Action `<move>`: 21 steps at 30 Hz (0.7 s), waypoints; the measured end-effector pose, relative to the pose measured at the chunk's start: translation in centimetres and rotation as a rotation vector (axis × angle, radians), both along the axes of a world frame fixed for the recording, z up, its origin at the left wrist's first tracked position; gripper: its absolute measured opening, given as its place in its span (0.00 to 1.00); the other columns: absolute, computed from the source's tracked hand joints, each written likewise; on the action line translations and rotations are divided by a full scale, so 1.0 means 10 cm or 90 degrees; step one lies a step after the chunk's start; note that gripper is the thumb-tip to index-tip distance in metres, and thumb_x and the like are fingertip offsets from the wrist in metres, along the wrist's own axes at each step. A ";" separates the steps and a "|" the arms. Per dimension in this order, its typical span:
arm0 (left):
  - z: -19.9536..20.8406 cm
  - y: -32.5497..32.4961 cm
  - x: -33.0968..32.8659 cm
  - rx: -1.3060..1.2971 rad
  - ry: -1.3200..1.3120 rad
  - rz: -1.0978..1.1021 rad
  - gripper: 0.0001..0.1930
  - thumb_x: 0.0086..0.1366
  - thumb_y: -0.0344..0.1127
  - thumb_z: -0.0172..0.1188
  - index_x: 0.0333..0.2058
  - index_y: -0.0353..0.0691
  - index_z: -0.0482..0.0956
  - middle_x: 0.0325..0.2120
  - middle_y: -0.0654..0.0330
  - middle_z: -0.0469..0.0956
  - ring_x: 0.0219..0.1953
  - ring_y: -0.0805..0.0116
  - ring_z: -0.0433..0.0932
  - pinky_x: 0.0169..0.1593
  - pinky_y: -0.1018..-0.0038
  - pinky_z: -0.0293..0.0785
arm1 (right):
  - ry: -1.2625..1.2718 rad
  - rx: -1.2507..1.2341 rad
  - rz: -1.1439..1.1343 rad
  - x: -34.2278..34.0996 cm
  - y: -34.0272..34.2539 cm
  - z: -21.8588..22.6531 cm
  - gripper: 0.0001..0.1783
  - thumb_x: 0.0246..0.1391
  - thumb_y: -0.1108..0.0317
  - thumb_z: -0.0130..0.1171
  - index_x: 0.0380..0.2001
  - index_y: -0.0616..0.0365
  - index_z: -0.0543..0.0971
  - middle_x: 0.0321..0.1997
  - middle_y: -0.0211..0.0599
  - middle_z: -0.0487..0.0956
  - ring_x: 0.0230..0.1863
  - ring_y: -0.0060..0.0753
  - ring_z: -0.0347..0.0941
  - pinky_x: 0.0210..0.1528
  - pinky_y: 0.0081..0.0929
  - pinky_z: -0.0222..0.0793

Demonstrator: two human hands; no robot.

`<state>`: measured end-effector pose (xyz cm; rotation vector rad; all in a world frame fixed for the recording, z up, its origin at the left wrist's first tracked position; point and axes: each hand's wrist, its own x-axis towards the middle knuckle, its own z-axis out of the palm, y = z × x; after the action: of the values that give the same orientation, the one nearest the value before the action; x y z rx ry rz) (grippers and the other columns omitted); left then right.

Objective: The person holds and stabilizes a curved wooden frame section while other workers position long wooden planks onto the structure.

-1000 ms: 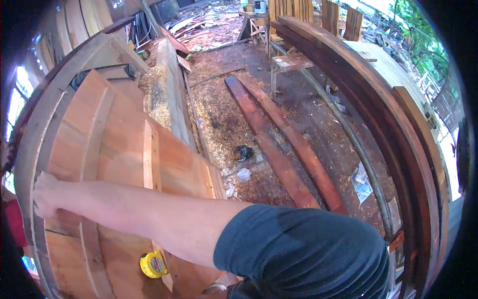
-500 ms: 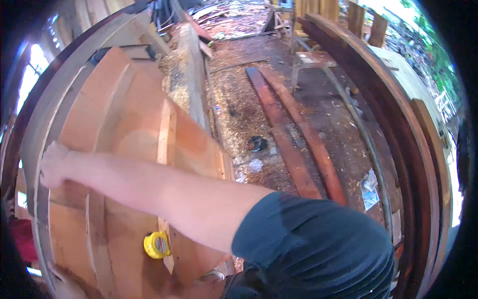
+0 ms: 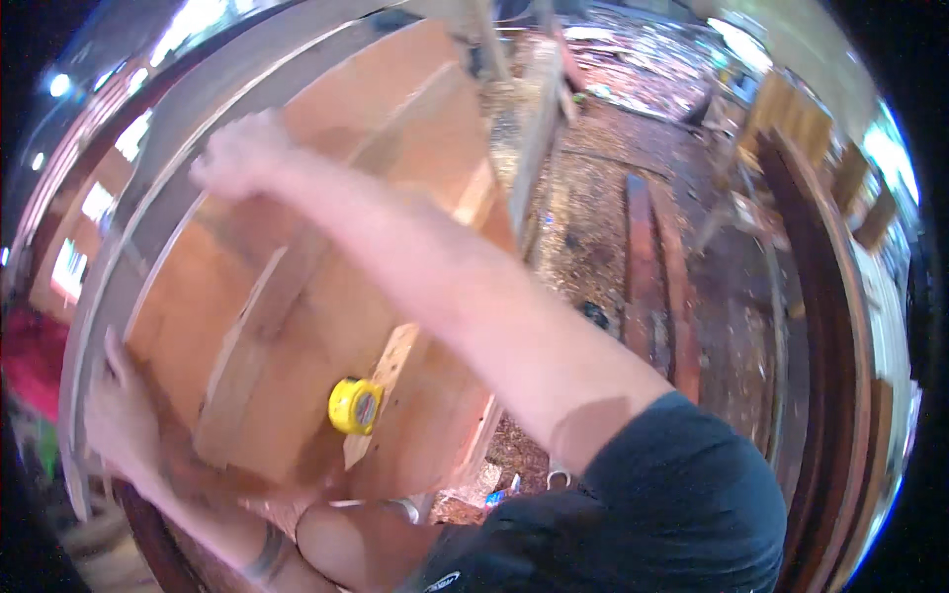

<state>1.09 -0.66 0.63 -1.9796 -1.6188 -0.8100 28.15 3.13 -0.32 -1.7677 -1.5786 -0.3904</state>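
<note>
Big wooden panel [image 3: 326, 257], made of reddish-orange boards w/ lighter battens across, fills the left half of the view, tilted, its far end up by the top of the frame. Right hand [image 3: 237, 153] reaches across to the panel's far left edge; pic is blurred there, fingers look curled at the edge, but can't tell if it's really gripping. Left hand [image 3: 119, 415] sits at the near left edge of the panel, fingers spread flat against the wood & the grey rim beside it, open, not clenched. Yellow tape measure [image 3: 355, 405] lies on the panel near its lower middle, just beside a pale batten, apart from both hands. To the right, floor [image 3: 593, 227] covered in sawdust & chips, w/ 2 long reddish planks [image 3: 652, 287] lying side by side on it, well apart from the panel.
</note>
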 end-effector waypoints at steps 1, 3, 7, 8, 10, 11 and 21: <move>-0.02 -0.01 0.02 0.053 -0.005 -0.032 0.31 0.68 0.60 0.42 0.46 0.38 0.80 0.42 0.41 0.78 0.47 0.40 0.76 0.50 0.54 0.70 | -0.086 -0.052 -0.003 0.02 0.05 -0.01 0.23 0.58 0.53 0.42 0.38 0.52 0.83 0.44 0.42 0.81 0.51 0.47 0.76 0.52 0.47 0.70; -0.05 -0.02 -0.03 0.030 -0.058 -0.047 0.28 0.69 0.58 0.44 0.53 0.40 0.75 0.51 0.42 0.74 0.53 0.44 0.73 0.56 0.57 0.68 | -0.266 0.053 -0.004 0.08 0.14 -0.15 0.17 0.60 0.59 0.45 0.36 0.52 0.82 0.38 0.42 0.82 0.44 0.46 0.78 0.42 0.44 0.74; -0.21 0.13 -0.18 0.065 -0.044 -0.118 0.27 0.68 0.58 0.44 0.41 0.41 0.83 0.36 0.46 0.81 0.41 0.46 0.80 0.46 0.56 0.75 | -0.197 -0.049 0.099 0.55 0.22 -0.18 0.19 0.64 0.61 0.41 0.39 0.59 0.80 0.40 0.47 0.81 0.41 0.43 0.77 0.42 0.42 0.70; -0.21 0.21 -0.22 0.040 0.023 -0.105 0.24 0.69 0.55 0.45 0.36 0.42 0.83 0.28 0.50 0.82 0.31 0.50 0.81 0.34 0.59 0.78 | -0.227 -0.019 0.179 0.68 0.23 -0.11 0.19 0.64 0.60 0.41 0.40 0.60 0.80 0.41 0.47 0.81 0.43 0.42 0.76 0.44 0.40 0.69; -0.22 0.21 -0.28 0.289 0.021 -0.214 0.19 0.66 0.48 0.50 0.26 0.43 0.82 0.19 0.55 0.79 0.22 0.56 0.79 0.24 0.60 0.74 | -0.276 0.003 0.225 0.87 0.52 -0.02 0.21 0.65 0.60 0.41 0.42 0.63 0.79 0.42 0.48 0.81 0.45 0.39 0.75 0.49 0.36 0.67; -0.25 0.22 -0.31 0.294 -0.028 -0.250 0.19 0.63 0.51 0.51 0.25 0.44 0.83 0.21 0.55 0.80 0.24 0.58 0.80 0.26 0.59 0.74 | -0.233 -0.021 0.223 1.00 0.69 -0.06 0.22 0.66 0.59 0.41 0.43 0.65 0.79 0.43 0.48 0.81 0.46 0.38 0.75 0.51 0.34 0.65; -0.23 0.36 -0.19 0.067 -0.042 -0.189 0.27 0.62 0.60 0.47 0.30 0.43 0.85 0.27 0.57 0.82 0.33 0.59 0.81 0.37 0.60 0.69 | 0.048 -0.064 0.241 1.55 1.15 -0.08 0.32 0.68 0.47 0.34 0.36 0.66 0.78 0.36 0.41 0.79 0.40 0.34 0.71 0.51 0.30 0.62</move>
<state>-0.77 2.96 -1.72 -2.1667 -1.3024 -1.0584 43.70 14.66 -1.15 -1.4890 -1.8554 -0.0627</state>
